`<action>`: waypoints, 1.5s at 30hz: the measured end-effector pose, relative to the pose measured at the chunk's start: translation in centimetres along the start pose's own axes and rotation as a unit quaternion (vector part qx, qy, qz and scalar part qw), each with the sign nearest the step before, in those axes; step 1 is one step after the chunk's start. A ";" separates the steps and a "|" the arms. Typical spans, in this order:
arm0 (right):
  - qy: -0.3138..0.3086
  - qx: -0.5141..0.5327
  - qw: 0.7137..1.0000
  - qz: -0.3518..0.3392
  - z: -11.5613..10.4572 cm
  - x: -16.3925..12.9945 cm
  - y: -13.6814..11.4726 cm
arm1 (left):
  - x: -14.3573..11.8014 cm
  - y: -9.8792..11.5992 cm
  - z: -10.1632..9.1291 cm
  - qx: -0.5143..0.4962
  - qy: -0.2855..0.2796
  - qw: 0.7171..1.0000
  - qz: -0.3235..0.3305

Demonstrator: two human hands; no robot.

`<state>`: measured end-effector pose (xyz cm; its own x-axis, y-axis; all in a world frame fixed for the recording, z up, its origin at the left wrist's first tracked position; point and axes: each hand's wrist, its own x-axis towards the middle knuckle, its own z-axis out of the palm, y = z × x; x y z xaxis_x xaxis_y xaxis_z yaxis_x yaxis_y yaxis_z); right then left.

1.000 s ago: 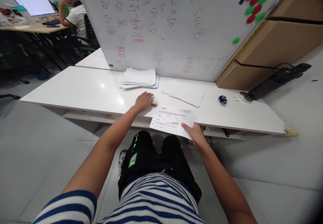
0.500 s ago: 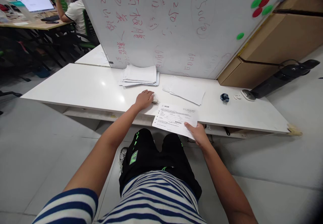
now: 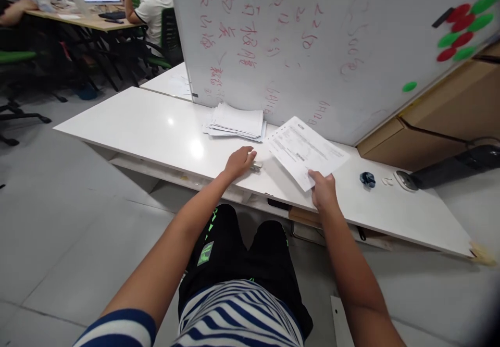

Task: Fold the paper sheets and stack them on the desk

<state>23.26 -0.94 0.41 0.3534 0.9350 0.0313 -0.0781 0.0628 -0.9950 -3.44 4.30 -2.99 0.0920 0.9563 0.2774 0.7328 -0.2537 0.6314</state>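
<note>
My left hand rests on the white tabletop, its fingers curled round a small pale tool with a metallic end. Only that end shows past the fingers, and I cannot make out its exact kind. Between thumb and fingers, my right hand pinches the lower right edge of a printed sheet of paper. The sheet is tilted above the table, with a row of small dark dots, like holes, along its left edge. Behind the left hand lies an uneven stack of paper.
A whiteboard with red writing and magnets stands at the table's back. At right are cardboard boxes, a dark blue item and a dark bottle. A person sits at a desk beyond, on the left.
The sheet in my right hand has risen from the table's front edge and turned, now covering the loose papers behind it. My left hand stays by the small tool. The view has swung left.
</note>
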 end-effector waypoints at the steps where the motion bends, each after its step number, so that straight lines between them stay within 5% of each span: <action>1: -0.015 -0.003 1.000 0.005 1.6 1.3 -0.7 | 0.1 -0.3 -0.1 -0.049 0.018 0.998 -0.022; 7: -0.141 -0.025 0.988 0.052 14.1 8.7 -2.2 | 0.7 -1.6 -0.1 -0.291 0.116 0.939 -0.144; 11: -0.126 -0.098 0.986 0.054 21.0 12.8 -0.7 | 0.7 -1.7 0.0 -0.277 0.112 0.944 -0.143; 14: -0.090 -0.209 0.972 0.053 23.0 14.8 1.2 | 0.5 -1.6 -0.1 -0.236 0.112 0.956 -0.133; 18: -0.049 -0.341 0.936 -0.072 20.0 15.0 3.6 | 0.4 -1.4 -0.4 -0.193 0.098 0.967 -0.136; 22: -0.102 -0.451 0.866 -0.190 12.3 12.5 4.6 | 0.5 -1.0 -0.6 -0.154 0.091 0.973 -0.144; 27: -0.123 -0.568 0.790 -0.197 1.5 9.3 5.0 | 0.6 -0.6 -0.7 -0.103 0.109 0.977 -0.153; 30: -0.134 -0.614 0.764 -0.149 -2.6 8.3 5.7 | 0.6 -0.6 -0.6 -0.085 0.106 0.981 -0.138; 37: -0.092 -0.597 0.767 -0.217 -4.2 7.4 6.8 | 0.4 -0.4 -0.6 -0.020 0.113 0.983 -0.143; 45: -0.063 -0.600 0.753 -0.263 -3.9 6.8 6.1 | 0.2 -0.3 -0.8 0.017 0.190 0.949 -0.250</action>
<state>28.77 4.42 -5.81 -0.0569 0.9212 0.3849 0.9670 0.1468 -0.2084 -4.17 4.43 -2.49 -0.5181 0.8332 0.1934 0.6422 0.2296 0.7314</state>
